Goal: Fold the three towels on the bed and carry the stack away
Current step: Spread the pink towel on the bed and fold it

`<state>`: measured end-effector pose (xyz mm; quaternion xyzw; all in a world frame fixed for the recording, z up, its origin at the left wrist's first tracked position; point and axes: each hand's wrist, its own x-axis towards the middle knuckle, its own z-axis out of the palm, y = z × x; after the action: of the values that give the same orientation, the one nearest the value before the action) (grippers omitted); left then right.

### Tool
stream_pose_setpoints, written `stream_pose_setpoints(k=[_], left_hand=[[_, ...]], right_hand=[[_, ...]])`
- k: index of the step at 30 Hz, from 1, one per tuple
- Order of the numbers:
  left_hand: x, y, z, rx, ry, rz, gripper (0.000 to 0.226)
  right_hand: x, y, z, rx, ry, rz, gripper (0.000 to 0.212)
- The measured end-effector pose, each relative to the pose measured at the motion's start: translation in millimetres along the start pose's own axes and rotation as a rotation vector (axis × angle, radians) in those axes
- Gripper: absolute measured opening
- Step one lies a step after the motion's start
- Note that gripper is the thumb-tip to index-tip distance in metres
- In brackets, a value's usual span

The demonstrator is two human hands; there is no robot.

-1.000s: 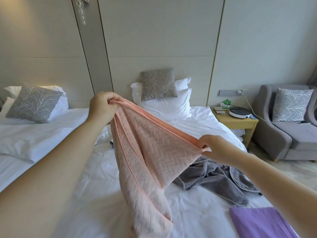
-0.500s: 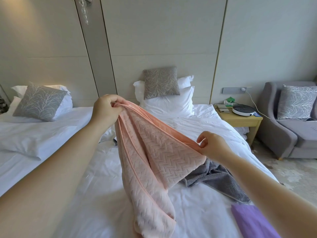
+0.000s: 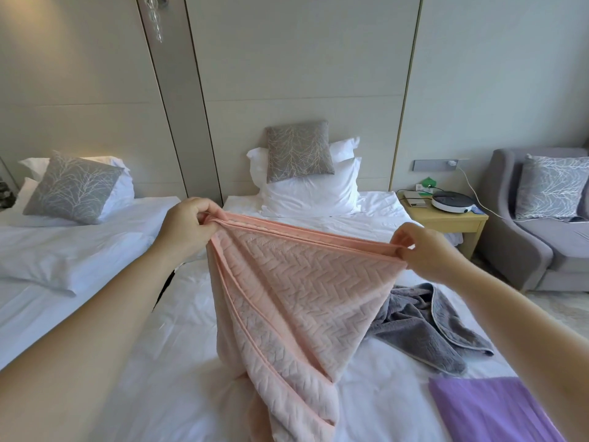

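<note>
Currently: left hand (image 3: 188,226) pinches pink towel (image 3: 287,291) corner | right hand (image 3: 427,250) pinches opposite end of top hem | towel hangs over bed (image 3: 178,362) | grey towel (image 3: 427,327) crumpled on sheet | purple towel (image 3: 490,409) flat, near right.

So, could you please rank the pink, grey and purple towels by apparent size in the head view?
1. pink towel, clearly largest.
2. grey towel and purple towel tie: grey is crumpled, purple cut off by the frame.

purple towel (image 3: 487,409) cropped, grey towel (image 3: 424,327) partly hidden
</note>
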<state>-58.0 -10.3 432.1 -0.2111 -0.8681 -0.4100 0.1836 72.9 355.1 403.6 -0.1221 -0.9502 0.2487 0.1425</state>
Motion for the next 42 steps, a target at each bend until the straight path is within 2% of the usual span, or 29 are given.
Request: stream_pose_setpoints(k=[4, 6, 8, 12, 15, 17, 19, 24, 27, 30, 32, 34, 38, 40, 42], left_hand=[[3.5, -3.8, -9.2, 0.013, -0.034, -0.033, 0.027], [7.9, -2.3, -15.7, 0.022, -0.05, -0.042, 0.024], [15.9, 4.1, -24.7, 0.033, -0.059, -0.04, 0.023], [39.9, 28.6, -45.3, 0.031, 0.011, 0.015, 0.026], [51.8, 42.7, -56.2, 0.037, 0.036, 0.045, 0.023], [53.5, 46.4, -59.7, 0.058, 0.001, 0.052, 0.022], [54.3, 48.1, -62.0, 0.057, -0.014, 0.05, 0.021], [64.5, 57.0, -73.3, -0.053, 0.126, 0.079, 0.02], [67.4, 57.3, -76.8, 0.002, 0.049, 0.082, 0.027], [71.0, 58.2, -78.4, 0.018, 0.149, 0.09, 0.023], [73.2, 60.0, -78.1, 0.071, 0.142, 0.084, 0.018], [74.5, 58.2, -75.4, 0.122, 0.066, 0.02, 0.015], [81.0, 52.0, -62.0, 0.143, -0.023, -0.113, 0.01], [88.6, 51.2, -48.5, -0.019, -0.079, -0.215, 0.015], [96.0, 50.5, -34.3, -0.262, -0.163, -0.378, 0.021]], right_hand=[[8.2, -10.4, -33.7, 0.258, 0.027, -0.045, 0.035], [10.1, -17.5, -48.5, 0.256, 0.022, -0.131, 0.04], [11.3, -27.0, -62.3, 0.097, -0.014, -0.221, 0.043], [11.5, -48.7, -86.1, -0.289, 0.003, -0.295, 0.022], [6.7, -54.3, -96.1, -0.485, -0.045, -0.304, 0.037], [5.1, -53.1, -98.6, -0.581, -0.07, -0.314, 0.039], [10.0, -53.7, -103.6, -0.494, -0.026, -0.288, 0.041], [24.3, -66.3, -131.7, -0.007, 0.296, -0.33, 0.017], [29.0, -72.1, -142.6, 0.022, 0.297, -0.343, 0.008], [35.0, -74.6, -150.5, 0.1, 0.373, -0.393, 0.012], [39.0, -76.0, -151.5, 0.172, 0.356, -0.394, 0.023], [44.2, -72.7, -146.9, 0.101, 0.291, -0.357, 0.031], [60.3, -62.0, -129.8, -0.048, 0.249, -0.223, 0.013], [70.7, -59.0, -117.9, 0.113, 0.183, -0.1, 0.006], [80.7, -56.6, -104.9, 0.386, 0.074, 0.066, 0.005]])
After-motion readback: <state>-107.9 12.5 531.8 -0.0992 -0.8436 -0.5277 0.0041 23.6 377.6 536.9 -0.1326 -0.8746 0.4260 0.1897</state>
